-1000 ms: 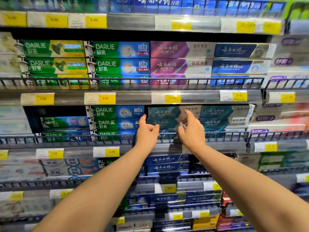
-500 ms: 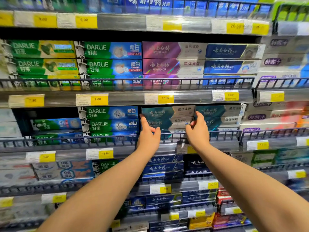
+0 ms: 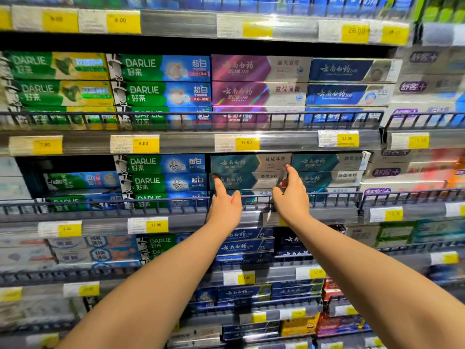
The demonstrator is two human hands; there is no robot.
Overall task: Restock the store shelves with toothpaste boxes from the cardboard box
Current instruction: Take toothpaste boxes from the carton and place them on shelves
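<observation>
A stack of teal toothpaste boxes [image 3: 247, 163] lies on the middle shelf behind a dark wire rail [image 3: 254, 197]. My left hand [image 3: 224, 206] reaches over the rail, its index fingertip on the left end of the second teal box [image 3: 241, 180] and its thumb spread apart. At the right end of the same box is my right hand [image 3: 290, 195], index finger pointing up to the top box's lower corner, thumb curled near the rail. Neither hand closes around a box. The cardboard box is out of view.
Green and blue DARLIE boxes [image 3: 161, 182] fill the slot to the left, more teal boxes [image 3: 327, 163] the slot to the right. Shelves above and below are packed with toothpaste boxes behind wire rails. Yellow price tags [image 3: 246, 142] line every shelf edge.
The teal box that my right hand held at an angle now lies flat in the stack. Both hands stay at its ends, and my view has shifted slightly.
</observation>
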